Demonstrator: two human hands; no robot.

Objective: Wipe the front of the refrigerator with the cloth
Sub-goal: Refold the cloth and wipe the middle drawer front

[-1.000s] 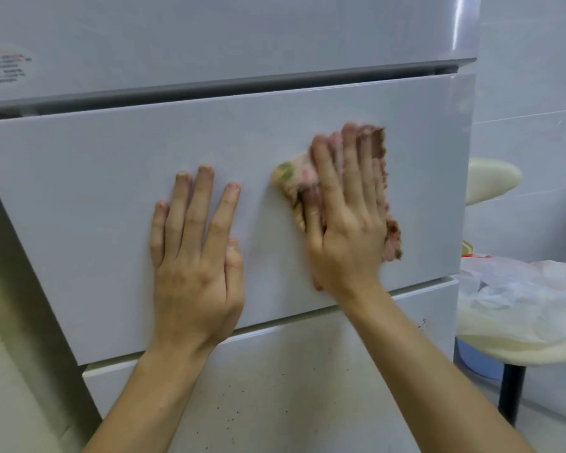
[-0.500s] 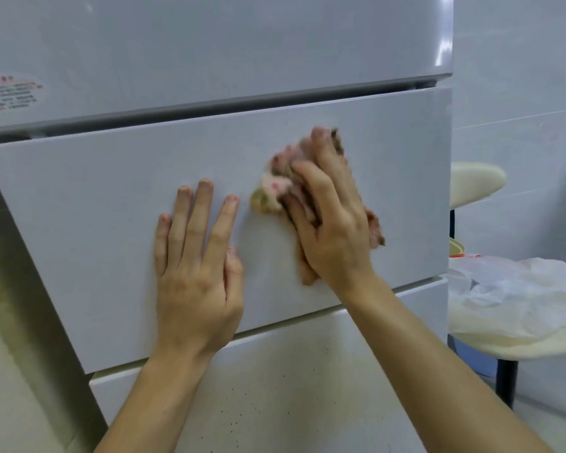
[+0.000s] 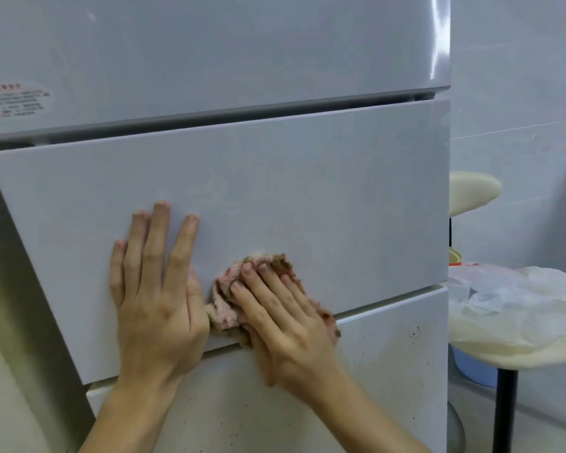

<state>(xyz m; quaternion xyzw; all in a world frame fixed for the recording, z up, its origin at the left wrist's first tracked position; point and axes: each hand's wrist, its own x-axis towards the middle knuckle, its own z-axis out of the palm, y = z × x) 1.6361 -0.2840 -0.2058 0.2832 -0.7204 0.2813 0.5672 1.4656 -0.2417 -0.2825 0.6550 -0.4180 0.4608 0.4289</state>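
Observation:
The white refrigerator (image 3: pixel 307 191) fills the view, with an upper door, a middle drawer front and a lower drawer front speckled with dark spots. My left hand (image 3: pixel 154 299) lies flat on the middle drawer front, fingers straight and spread. My right hand (image 3: pixel 281 318) presses a crumpled pink and brown cloth (image 3: pixel 224 308) against the lower edge of that drawer front, right beside my left hand. Its fingers are straight over the cloth, which it hides in part.
A round cream stool (image 3: pixel 517 351) on a black leg stands right of the refrigerator, with a white plastic bag (image 3: pixel 517 299) on it. A second cream stool (image 3: pixel 471 191) is behind it. A red-printed sticker (image 3: pixel 12 99) is on the upper door. Tiled wall at the right.
My right hand has dragged the cloth down and left, from the upper middle of the drawer front to its lower edge. My left hand has stayed flat in place.

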